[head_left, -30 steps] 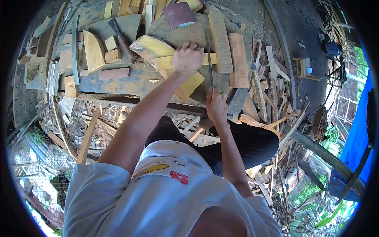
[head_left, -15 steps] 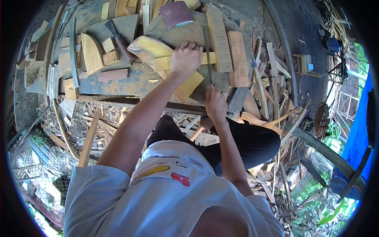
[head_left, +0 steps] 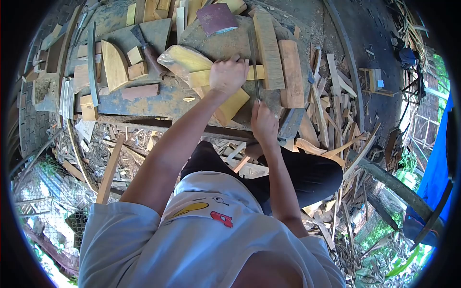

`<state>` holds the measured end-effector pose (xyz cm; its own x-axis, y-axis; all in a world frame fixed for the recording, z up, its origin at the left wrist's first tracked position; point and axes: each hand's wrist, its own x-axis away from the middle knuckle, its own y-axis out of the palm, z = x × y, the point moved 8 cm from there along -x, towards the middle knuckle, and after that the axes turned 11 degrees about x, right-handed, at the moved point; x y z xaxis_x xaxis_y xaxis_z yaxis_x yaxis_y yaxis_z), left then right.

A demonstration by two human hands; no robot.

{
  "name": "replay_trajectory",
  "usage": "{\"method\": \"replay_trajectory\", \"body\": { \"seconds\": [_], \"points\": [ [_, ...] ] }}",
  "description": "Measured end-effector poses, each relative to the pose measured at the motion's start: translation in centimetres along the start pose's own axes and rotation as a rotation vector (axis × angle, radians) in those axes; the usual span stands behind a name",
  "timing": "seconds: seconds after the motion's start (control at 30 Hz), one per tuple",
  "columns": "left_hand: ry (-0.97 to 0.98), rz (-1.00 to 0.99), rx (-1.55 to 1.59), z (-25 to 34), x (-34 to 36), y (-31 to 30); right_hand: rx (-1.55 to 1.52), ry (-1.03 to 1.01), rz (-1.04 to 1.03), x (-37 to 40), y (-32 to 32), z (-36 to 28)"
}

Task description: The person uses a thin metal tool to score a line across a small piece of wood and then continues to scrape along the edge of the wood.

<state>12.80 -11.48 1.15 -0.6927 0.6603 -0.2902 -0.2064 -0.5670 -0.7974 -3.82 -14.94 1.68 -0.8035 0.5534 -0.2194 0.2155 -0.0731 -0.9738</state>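
Observation:
My left hand (head_left: 228, 75) is closed over a short yellow wood strip (head_left: 199, 78), pressing it down across a larger yellow board (head_left: 235, 104) and a rough-edged light wood piece (head_left: 185, 57). The strip's right end sticks out past my fingers. My right hand (head_left: 264, 124) grips the near end of a long, thin, dark file (head_left: 251, 45), which points away from me and crosses the strip just right of my left hand. My fingers hide the file's grip end, and its fine surface is too small to make out.
Two thick wood blocks (head_left: 268, 53) lie right of the file. A brown sandpaper roll (head_left: 217, 19) is at the back. To the left are a wooden-handled blade (head_left: 152, 60), a curved wood piece (head_left: 113, 67) and small blocks. Offcuts (head_left: 331, 110) cover the ground at the right.
The whole view has shifted slightly. My right hand and the file have moved very little against the strip; my left hand keeps its hold.

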Motion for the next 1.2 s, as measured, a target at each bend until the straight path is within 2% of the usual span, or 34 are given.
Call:
{"method": "replay_trajectory", "body": {
  "seconds": [0.07, 0.2, 0.27, 0.4, 0.5, 0.6, 0.73, 0.8, 0.9, 1.1, 1.2],
  "points": [
    [-0.007, -0.005, 0.001, -0.2, 0.1, 0.0, -0.027, 0.070, -0.231, -3.2, 1.7, -0.3],
    [-0.005, 0.008, 0.002, -0.1, 0.2, 0.0, 0.027, 0.054, -0.122, -2.9, 0.8, -0.5],
    [-0.020, -0.010, 0.002, -0.2, 0.1, 0.0, -0.075, 0.110, -0.300, 0.6, 2.2, 0.7],
    [-0.027, -0.038, 0.010, -0.3, 0.2, 0.3, -0.120, 0.162, -0.288, 3.8, 1.1, 1.1],
    [-0.027, -0.030, -0.004, -0.2, 0.1, 0.3, -0.122, 0.142, -0.326, -0.3, 1.9, 0.4],
    [-0.044, -0.040, -0.012, -0.5, 0.1, 0.4, -0.044, 0.133, -0.268, -4.4, 2.1, -0.6],
    [-0.050, -0.045, -0.012, -0.4, 0.0, 0.3, -0.039, 0.133, -0.247, -1.8, 0.6, -0.4],
    [-0.049, -0.053, -0.010, -0.6, 0.1, 0.4, -0.116, 0.125, -0.297, 1.4, 1.2, 0.9],
    [0.003, -0.003, -0.003, -0.1, 0.2, 0.1, -0.080, 0.138, -0.317, 2.3, 0.9, 0.9],
    [-0.054, -0.006, -0.019, -0.5, 0.0, 0.1, 0.008, 0.088, -0.164, -4.7, 1.0, -1.1],
    [-0.031, 0.010, -0.017, -0.3, 0.0, 0.0, -0.002, 0.112, -0.170, -2.9, 0.7, -0.7]
  ]
}}
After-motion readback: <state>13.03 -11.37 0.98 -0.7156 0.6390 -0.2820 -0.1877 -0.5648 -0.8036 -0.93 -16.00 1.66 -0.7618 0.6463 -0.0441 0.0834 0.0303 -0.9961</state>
